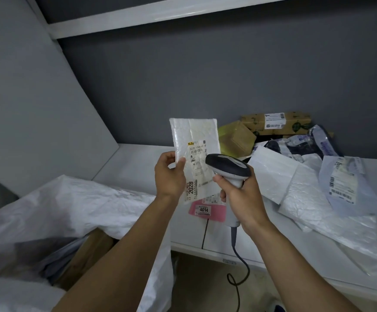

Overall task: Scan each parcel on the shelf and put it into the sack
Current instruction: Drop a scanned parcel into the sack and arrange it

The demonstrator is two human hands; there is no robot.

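1. White bubble mailer (194, 134) is hovering upright above the shelf (138, 163), left hand (168, 176) pinching its edge in a narrow grip.
2. The right hand's (243, 197) grip is wrapping the barcode scanner (228, 165); aiming it squarely at the label (195, 167) seems best.

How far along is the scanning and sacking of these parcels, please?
Partway. The sack already holds some parcels, a brown box showing inside. The left hand holds a white mailer in front of the scanner gripped by the right hand. A pink parcel and a pile of boxes and bags wait on the shelf.
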